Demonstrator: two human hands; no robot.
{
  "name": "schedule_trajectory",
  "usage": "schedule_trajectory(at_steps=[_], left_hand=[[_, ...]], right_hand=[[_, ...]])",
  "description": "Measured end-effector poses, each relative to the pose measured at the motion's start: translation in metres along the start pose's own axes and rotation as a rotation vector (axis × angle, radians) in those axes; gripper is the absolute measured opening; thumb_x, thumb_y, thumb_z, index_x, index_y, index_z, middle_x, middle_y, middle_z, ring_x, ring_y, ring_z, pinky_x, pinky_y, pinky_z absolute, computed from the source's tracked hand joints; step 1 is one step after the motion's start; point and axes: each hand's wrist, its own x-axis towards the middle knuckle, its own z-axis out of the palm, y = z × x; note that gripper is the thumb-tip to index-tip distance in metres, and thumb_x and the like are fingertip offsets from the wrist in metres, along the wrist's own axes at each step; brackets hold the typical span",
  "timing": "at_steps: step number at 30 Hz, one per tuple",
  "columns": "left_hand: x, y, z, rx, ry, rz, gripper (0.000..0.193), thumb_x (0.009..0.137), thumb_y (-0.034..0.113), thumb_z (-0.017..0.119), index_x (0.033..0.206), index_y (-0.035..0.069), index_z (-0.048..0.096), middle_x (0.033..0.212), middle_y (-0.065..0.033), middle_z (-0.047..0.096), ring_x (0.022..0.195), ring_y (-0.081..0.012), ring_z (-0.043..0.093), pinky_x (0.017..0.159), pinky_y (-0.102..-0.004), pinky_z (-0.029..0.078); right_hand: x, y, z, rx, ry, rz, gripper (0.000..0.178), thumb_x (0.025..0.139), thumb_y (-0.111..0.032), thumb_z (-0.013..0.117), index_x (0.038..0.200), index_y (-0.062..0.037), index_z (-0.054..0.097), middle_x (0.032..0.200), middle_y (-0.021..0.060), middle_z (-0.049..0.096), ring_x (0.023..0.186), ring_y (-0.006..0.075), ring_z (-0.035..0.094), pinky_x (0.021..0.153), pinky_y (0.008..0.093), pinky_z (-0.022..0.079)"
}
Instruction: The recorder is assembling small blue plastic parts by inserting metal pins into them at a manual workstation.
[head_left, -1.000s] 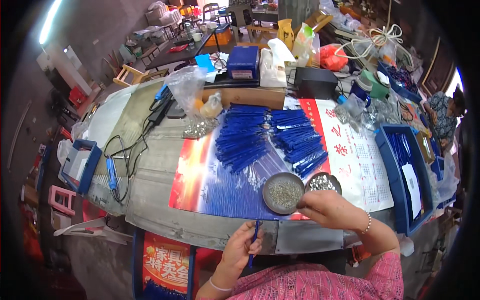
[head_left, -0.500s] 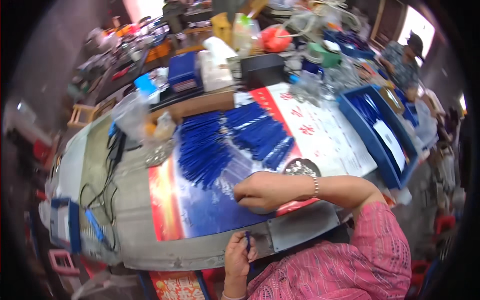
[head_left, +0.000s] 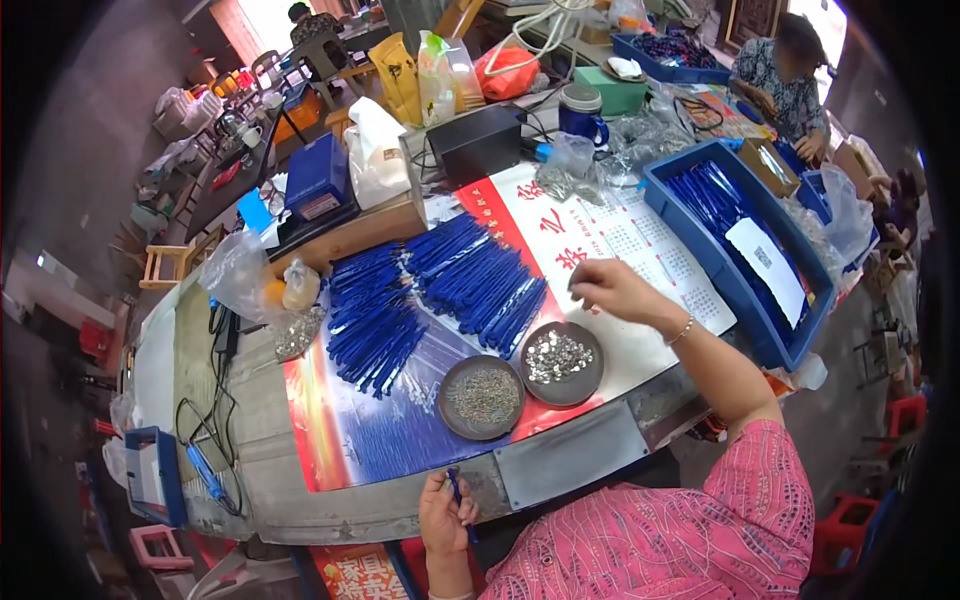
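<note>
My left hand (head_left: 447, 518) is closed at the table's front edge, gripping a slim blue stick (head_left: 456, 487) that points upward. My right hand (head_left: 612, 291) hovers beyond the dishes over the white printed sheet, fingertips pinched; what they hold, if anything, is too small to make out. Below it, a dark round dish (head_left: 592, 386) contains shiny round silver pieces (head_left: 557, 358). Beside that, a second dish (head_left: 447, 421) holds many tiny metal parts (head_left: 485, 395). Behind them, two fanned piles of slim blue sticks, a left pile (head_left: 375, 315) and a right pile (head_left: 480, 270), lie on the poster.
At the right stands a blue bin (head_left: 657, 197) of blue strips with a white paper (head_left: 765, 258) on top. Farther back are a black box (head_left: 478, 143), a blue mug (head_left: 582, 115) and tissues (head_left: 378, 150). Cables with a blue-handled tool (head_left: 207, 473) lie left. Another person (head_left: 785, 75) sits far right.
My right hand has moved away from over the near dish, to the right and farther out, uncovering both dishes. My left hand still grips the blue stick. The whole view has shifted a little.
</note>
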Motion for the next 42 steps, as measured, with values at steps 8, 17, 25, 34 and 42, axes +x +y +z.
schedule_trajectory(at_steps=[8, 17, 25, 34, 42], left_hand=[[0.006, -0.001, 0.008, 0.060, 0.044, -0.005, 0.015, 0.091, 0.012, 0.050, 0.106, 0.008, 0.050, 0.077, -0.0055, 0.053, 0.049, -0.0068, 0.042, 0.040, -0.0184, 0.033], [0.007, -0.002, 0.001, 0.073, 0.092, -0.024, 0.018, 0.089, 0.011, 0.050, 0.107, 0.009, 0.049, 0.078, -0.0089, 0.056, 0.046, -0.0103, 0.043, 0.040, -0.0209, 0.034], [0.007, 0.001, 0.006, 0.118, 0.169, -0.048, 0.016, 0.090, 0.012, 0.050, 0.105, 0.008, 0.049, 0.076, -0.0078, 0.055, 0.046, -0.0090, 0.043, 0.039, -0.0205, 0.034], [0.007, 0.005, 0.007, 0.163, 0.155, -0.068, 0.016, 0.092, 0.013, 0.047, 0.108, 0.011, 0.047, 0.075, -0.0049, 0.053, 0.046, -0.0069, 0.041, 0.039, -0.0191, 0.033], [0.010, 0.004, 0.011, 0.207, 0.156, -0.094, 0.016, 0.092, 0.015, 0.048, 0.108, 0.011, 0.047, 0.074, -0.0040, 0.052, 0.047, -0.0066, 0.040, 0.040, -0.0190, 0.033]], right_hand=[[-0.003, 0.056, -0.044, -0.137, 0.226, 0.030, 0.017, 0.085, -0.012, 0.056, 0.094, 0.0011, 0.059, 0.084, 0.0085, 0.063, 0.073, 0.0113, 0.058, 0.062, 0.0256, 0.049], [0.037, 0.071, -0.056, -0.189, 0.359, 0.047, 0.035, 0.083, -0.016, 0.058, 0.112, 0.0015, 0.049, 0.108, 0.0151, 0.057, 0.085, 0.0206, 0.060, 0.076, 0.0330, 0.047], [0.078, 0.074, -0.045, -0.321, 0.345, -0.048, 0.049, 0.081, -0.017, 0.059, 0.120, 0.0027, 0.038, 0.118, 0.0242, 0.044, 0.107, 0.0371, 0.049, 0.092, 0.0406, 0.041], [0.093, 0.074, -0.047, -0.372, 0.505, -0.056, 0.069, 0.079, -0.019, 0.061, 0.133, 0.0027, 0.024, 0.138, 0.0307, 0.027, 0.128, 0.0431, 0.030, 0.104, 0.0409, 0.032], [0.151, 0.061, -0.028, -0.157, 0.608, -0.213, 0.068, 0.077, -0.015, 0.062, 0.131, 0.0036, 0.025, 0.127, 0.0297, 0.040, 0.118, 0.0419, 0.043, 0.098, 0.0411, 0.038]])
